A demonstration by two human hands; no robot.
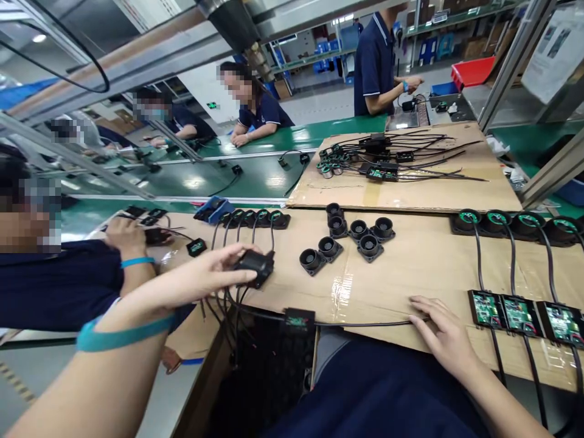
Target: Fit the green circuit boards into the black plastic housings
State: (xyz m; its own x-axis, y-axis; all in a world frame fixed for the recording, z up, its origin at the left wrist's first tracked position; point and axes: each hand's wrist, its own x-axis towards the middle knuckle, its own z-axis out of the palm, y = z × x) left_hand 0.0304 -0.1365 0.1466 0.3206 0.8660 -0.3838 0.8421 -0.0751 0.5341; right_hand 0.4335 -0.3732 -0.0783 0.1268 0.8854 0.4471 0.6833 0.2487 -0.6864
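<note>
My left hand (221, 267) grips a black square plastic housing (256, 266) above the cardboard, thumb on the near side and fingers behind. From below it a cable leads to a small open black box (299, 321) with a circuit board, hanging at the cardboard's front edge. A black cable (365, 323) continues right from that box to my right hand (444, 331), where it passes between the thumb and fingers. Several empty black round-cup housings (358, 230) with square flanges lie between my hands, farther back.
Wired housings (529, 224) and open circuit boxes (520, 315) lie at right. More wired housings (262, 218) stand in a row at left, near a blue bin (212, 208). Cable assemblies (378, 158) cover a raised cardboard sheet (333, 193). A co-worker's hand (126, 236) works close at left.
</note>
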